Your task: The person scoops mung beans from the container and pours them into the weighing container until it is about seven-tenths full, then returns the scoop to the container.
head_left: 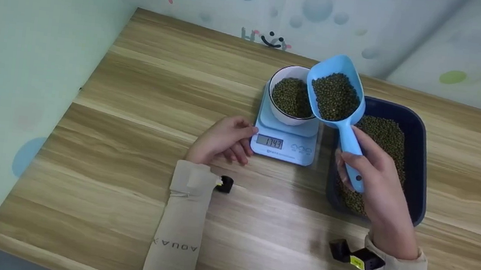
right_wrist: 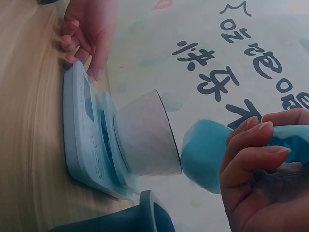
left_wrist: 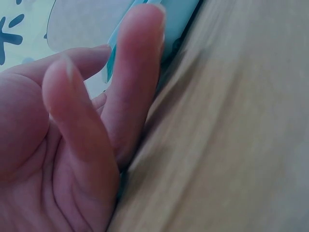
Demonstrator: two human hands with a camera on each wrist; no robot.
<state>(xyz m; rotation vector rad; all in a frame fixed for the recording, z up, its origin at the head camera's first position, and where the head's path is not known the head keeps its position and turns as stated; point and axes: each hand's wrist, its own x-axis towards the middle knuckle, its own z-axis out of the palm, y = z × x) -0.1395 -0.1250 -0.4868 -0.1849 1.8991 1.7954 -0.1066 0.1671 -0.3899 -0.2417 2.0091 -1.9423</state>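
Note:
My right hand (head_left: 376, 178) grips the handle of a light-blue scoop (head_left: 349, 140) loaded with small dark-green beans (head_left: 336, 96). The scoop's head is at the right rim of a white bowl (right_wrist: 147, 135), overlapping it from above. Inside the bowl lie more of the same beans (head_left: 289, 96). The bowl stands on a light-blue kitchen scale (head_left: 283, 153) with digits on its display (head_left: 269, 142). At the scale's left edge, my left hand (head_left: 224, 138) touches the corner with its thumb; its other fingers are loosely bent beside the scale, holding nothing.
A dark-blue tub (head_left: 419, 180) of beans stands right of the scale, partly under my right hand and forearm. The wooden table (head_left: 135, 110) extends to the left and front. A printed wall (head_left: 217, 12) rises behind it, with another wall on the left.

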